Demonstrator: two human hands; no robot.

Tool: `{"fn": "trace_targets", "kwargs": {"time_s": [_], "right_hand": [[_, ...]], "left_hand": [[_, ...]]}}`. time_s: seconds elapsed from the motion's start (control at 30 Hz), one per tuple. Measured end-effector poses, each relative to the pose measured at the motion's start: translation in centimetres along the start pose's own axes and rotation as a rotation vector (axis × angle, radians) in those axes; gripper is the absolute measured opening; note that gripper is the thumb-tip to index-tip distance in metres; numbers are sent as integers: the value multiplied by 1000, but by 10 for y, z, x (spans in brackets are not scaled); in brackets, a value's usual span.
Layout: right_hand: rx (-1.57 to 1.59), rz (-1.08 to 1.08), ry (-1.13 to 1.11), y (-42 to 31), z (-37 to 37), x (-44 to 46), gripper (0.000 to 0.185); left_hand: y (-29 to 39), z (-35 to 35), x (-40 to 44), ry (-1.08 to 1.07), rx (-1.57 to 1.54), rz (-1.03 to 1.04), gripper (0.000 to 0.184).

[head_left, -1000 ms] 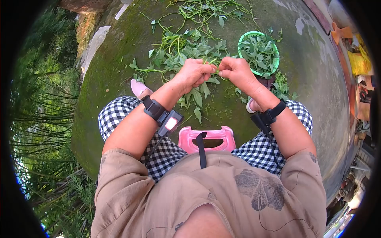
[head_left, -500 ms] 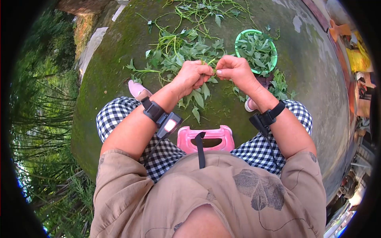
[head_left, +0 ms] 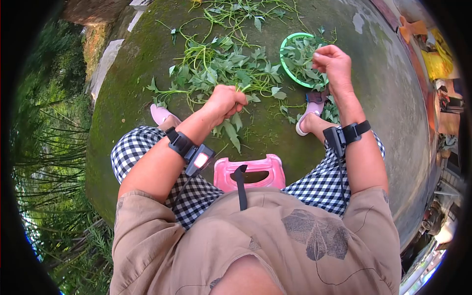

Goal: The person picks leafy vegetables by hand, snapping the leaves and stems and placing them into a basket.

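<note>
Left grip [head_left: 230, 104] around green stems [head_left: 244, 88], leaves [head_left: 231, 132] protruding toward pink stool [head_left: 249, 184].

A pink stool [head_left: 250, 183] stands on mossy concrete ground [head_left: 123, 93].

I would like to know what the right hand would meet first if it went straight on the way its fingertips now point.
Most likely the green leaves in the round basket, as the right hand shows over their edge; its height above them is unclear from this view.
</note>
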State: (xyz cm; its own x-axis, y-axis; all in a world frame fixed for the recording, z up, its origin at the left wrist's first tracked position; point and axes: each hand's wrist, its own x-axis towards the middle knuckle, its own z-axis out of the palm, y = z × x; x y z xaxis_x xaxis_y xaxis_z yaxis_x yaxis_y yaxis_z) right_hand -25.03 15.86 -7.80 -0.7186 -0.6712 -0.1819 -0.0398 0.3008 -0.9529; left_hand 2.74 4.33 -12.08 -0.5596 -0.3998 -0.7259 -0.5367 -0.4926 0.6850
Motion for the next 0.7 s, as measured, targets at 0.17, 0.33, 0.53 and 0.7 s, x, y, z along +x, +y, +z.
{"fn": "trace_targets", "kwargs": {"time_s": [0.17, 0.33, 0.53, 0.7], "right_hand": [[-268, -13, 292, 21, -30, 20, 21], [-394, -6, 225, 19, -19, 18, 22], [-175, 339, -716, 11, 69, -54, 22], [-33, 516, -876, 38, 93, -82, 17]], "left_hand": [[-22, 2, 4, -180, 183, -82, 9], [-11, 3, -2, -282, -99, -110, 14], [-5, -1, 2, -233, -390, -92, 16], [-7, -3, 4, -234, -498, -70, 18]]}}
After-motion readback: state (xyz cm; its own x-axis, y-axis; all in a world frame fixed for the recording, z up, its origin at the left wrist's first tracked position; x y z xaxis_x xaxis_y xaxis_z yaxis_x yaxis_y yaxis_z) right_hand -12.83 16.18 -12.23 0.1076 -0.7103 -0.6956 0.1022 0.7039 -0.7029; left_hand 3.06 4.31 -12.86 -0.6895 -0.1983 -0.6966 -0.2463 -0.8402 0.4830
